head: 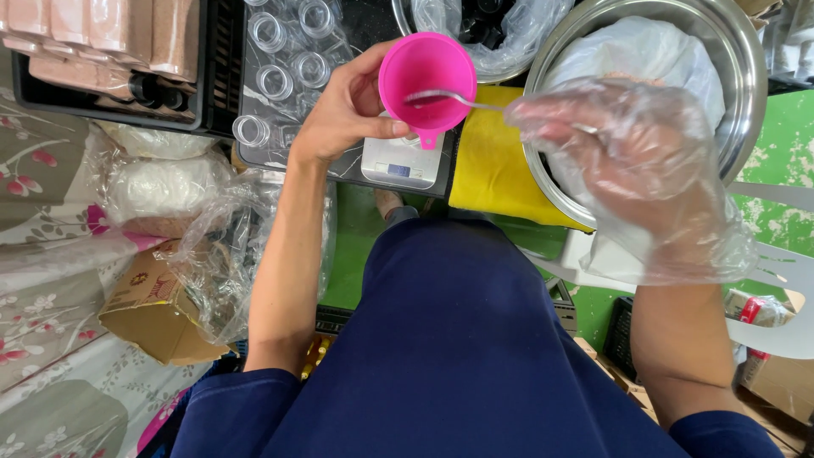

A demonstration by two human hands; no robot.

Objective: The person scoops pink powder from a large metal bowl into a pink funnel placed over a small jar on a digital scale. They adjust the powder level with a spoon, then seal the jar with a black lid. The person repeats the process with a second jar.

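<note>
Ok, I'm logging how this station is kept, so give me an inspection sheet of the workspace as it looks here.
Surface: yellow cloth beside a small digital scale; green floor below.
Job's things: pink funnel over the scale; metal spoon with its bowl inside the funnel; steel bowl lined with a plastic bag.
Clutter: clear empty jars in plastic wrap, a cardboard box, bagged goods at left.
Grippers: left hand bare, gripping the funnel; right hand in a loose clear glove, holding the spoon.
Cables: nothing seen.
Surroundings: black crate of filled packs, floral sheet, white plastic chair.
</note>
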